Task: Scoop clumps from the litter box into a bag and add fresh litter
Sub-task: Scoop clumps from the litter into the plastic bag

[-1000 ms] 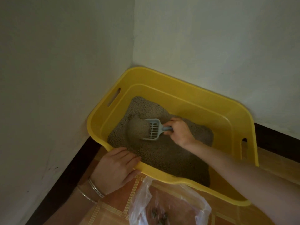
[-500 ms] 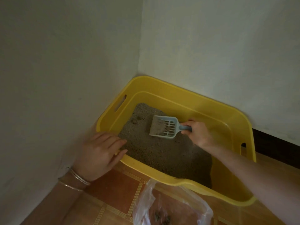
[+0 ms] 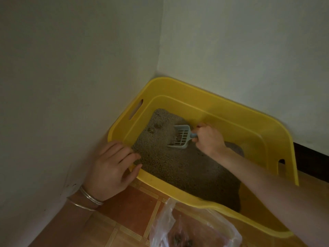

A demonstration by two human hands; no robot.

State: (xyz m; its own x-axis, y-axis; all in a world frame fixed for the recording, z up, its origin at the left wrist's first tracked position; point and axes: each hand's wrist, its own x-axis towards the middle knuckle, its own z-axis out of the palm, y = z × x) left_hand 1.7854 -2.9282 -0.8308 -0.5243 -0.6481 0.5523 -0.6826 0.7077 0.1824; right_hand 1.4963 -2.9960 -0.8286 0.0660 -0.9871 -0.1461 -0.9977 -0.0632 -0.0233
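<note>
A yellow litter box (image 3: 222,107) stands in the room's corner, holding grey-brown litter (image 3: 187,168). My right hand (image 3: 209,139) grips the handle of a pale blue slotted scoop (image 3: 181,137), whose blade is tilted and dug into the litter with dark clumps lying on it. More dark clumps (image 3: 154,128) show on the litter toward the far left corner. My left hand (image 3: 112,166) rests on the box's near left rim, fingers spread over the edge. A clear plastic bag (image 3: 194,229) lies open on the floor in front of the box, with a few dark clumps inside.
White walls close in on the left and behind the box. A dark skirting board (image 3: 311,163) runs along the right wall. Orange floor tiles (image 3: 130,207) lie in front. Two metal bangles (image 3: 87,200) circle my left wrist.
The scoop went from lifted above the litter back down into it, with clumps on its blade. My left hand slid along the rim toward the box's left corner. The view shifted.
</note>
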